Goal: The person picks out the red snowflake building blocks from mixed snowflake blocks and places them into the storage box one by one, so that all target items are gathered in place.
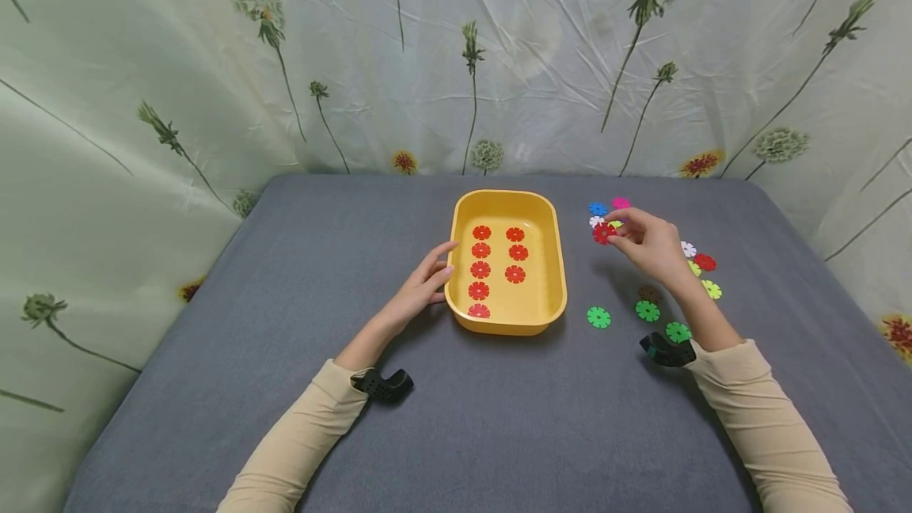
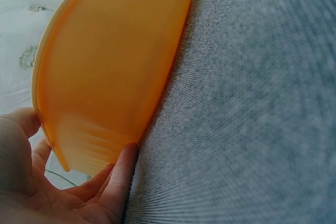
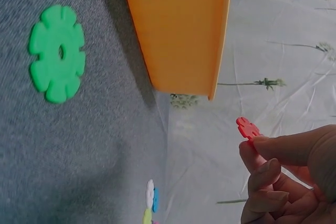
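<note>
A yellow plastic tub (image 1: 507,329) stands on the grey table with red flower-shaped discs (image 1: 480,269) lying in two columns on its floor. My left hand (image 1: 416,287) holds the tub's left side, thumb at the rim; in the left wrist view, other fingers (image 2: 126,169) rest low on the outer wall. To the right of the tub, my right hand (image 1: 650,245) pinches one red flower disc (image 1: 603,233) between thumb and fingertips, raised above the table. The right wrist view shows this disc (image 3: 247,128) edge-on, apart from the tub.
Loose flower discs lie around the right hand: a green disc (image 1: 598,317) near the tub, a blue disc (image 1: 598,209) and a pink disc (image 1: 621,203) behind, a red disc (image 1: 705,262) farther right. A flower-printed curtain (image 1: 427,62) hangs behind the table.
</note>
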`<action>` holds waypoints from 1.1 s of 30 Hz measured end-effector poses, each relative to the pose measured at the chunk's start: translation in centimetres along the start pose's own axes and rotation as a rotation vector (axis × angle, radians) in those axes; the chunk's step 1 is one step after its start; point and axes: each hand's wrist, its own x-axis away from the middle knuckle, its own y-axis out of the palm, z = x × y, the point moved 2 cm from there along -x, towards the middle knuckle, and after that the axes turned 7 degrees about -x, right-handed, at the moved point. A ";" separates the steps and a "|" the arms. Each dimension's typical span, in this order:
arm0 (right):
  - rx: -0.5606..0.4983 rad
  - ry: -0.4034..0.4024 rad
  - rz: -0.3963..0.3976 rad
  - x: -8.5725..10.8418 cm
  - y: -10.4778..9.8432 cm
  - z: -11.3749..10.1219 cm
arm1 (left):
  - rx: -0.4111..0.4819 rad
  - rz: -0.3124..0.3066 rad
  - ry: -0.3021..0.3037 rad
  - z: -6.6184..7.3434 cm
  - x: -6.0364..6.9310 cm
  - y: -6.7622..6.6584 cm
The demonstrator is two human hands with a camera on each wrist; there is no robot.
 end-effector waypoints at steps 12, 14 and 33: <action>-0.048 -0.004 -0.027 -0.1 0.5 -1.2 | -0.017 0.023 0.017 -0.6 -0.3 0.0; -0.052 -0.015 -0.026 -0.2 0.6 -1.5 | -0.013 0.023 0.016 -0.5 -0.2 0.0; -0.120 -0.116 -0.045 -0.8 1.8 -3.4 | 0.002 0.015 0.021 -0.4 -0.2 0.0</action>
